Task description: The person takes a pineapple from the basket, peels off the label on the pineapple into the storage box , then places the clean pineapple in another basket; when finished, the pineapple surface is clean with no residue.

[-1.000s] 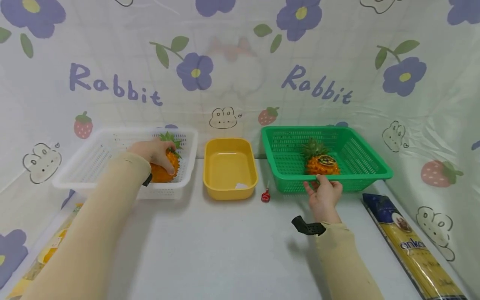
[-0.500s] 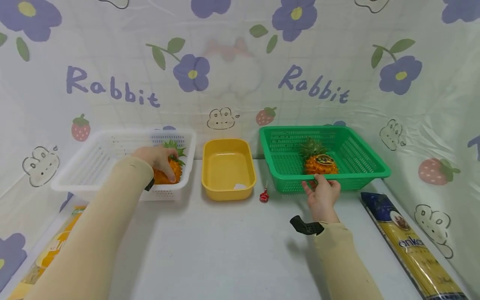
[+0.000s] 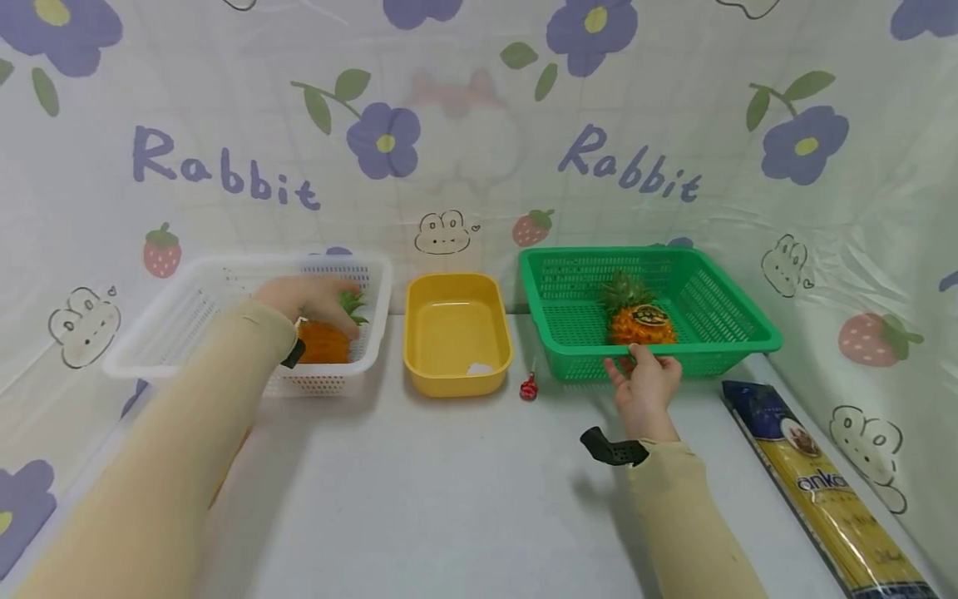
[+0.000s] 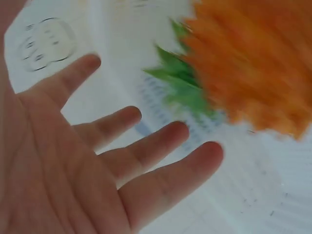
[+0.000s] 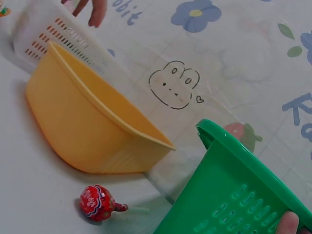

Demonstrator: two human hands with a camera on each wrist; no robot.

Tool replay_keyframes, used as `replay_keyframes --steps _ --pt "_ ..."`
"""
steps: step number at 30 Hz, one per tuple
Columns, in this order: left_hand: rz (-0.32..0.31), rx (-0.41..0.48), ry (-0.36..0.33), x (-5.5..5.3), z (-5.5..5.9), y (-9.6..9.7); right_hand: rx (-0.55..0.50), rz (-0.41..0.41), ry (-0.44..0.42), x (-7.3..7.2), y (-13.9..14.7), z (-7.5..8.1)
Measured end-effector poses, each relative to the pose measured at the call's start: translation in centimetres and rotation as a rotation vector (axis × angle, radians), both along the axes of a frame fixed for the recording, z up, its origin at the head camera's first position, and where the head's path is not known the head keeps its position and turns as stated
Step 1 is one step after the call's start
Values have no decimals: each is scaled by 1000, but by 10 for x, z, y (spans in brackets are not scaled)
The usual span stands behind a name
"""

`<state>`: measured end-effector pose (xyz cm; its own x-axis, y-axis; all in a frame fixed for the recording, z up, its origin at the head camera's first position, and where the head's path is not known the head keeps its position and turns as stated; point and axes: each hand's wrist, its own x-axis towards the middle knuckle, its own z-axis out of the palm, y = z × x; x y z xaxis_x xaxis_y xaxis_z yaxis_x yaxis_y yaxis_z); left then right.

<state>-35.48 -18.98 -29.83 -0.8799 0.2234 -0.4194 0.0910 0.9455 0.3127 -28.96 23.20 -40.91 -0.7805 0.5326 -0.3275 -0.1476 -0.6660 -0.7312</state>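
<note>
My left hand (image 3: 314, 301) is over the white basket (image 3: 138, 362), above a small orange pineapple (image 3: 323, 343) with a green crown. In the left wrist view the fingers are spread and fairly straight, with a gap between them and the blurred pineapple (image 4: 253, 63). My right hand (image 3: 647, 395) grips the near rim of the green basket (image 3: 733, 304); one fingertip (image 5: 288, 223) shows against its outer wall in the right wrist view. Inside the green basket lies a second pineapple (image 3: 636, 333) with a dark oval label.
Between the baskets stands a yellow tub (image 3: 458, 386) with a white scrap (image 3: 480, 368) inside. A red-wrapped lollipop (image 3: 528, 388) lies to its right. A long spaghetti packet (image 3: 816, 478) lies at the right edge. My left sleeve mostly hides an orange packet.
The left hand has come off the pineapple it was holding and its fingers have spread. The left forearm has shifted and now covers most of the left packet. My right hand stays put.
</note>
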Motion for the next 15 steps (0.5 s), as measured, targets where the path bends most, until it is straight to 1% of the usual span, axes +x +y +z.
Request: replay_keyframes --steps 2,3,4,6,7,9,11,13,15 --pt "-47 24 68 0 6 2 -3 1 2 0 0 -1" --pt "-86 15 124 1 10 3 -6 2 3 1 0 -1" --pt "-100 30 160 2 12 5 -8 3 3 1 0 -2" --pt "-126 65 262 8 16 8 -13 6 5 1 0 -2" --pt "-135 94 315 13 18 10 -11 8 4 1 0 -2" --pt "-118 178 400 28 21 13 -10 10 6 1 0 -2" --pt "-71 300 478 47 21 16 -7 11 10 1 0 -2" --pt "-10 449 535 70 18 17 -5 13 11 0 -1 -1" --pt "52 579 566 93 11 16 -5 17 13 0 -2 0"
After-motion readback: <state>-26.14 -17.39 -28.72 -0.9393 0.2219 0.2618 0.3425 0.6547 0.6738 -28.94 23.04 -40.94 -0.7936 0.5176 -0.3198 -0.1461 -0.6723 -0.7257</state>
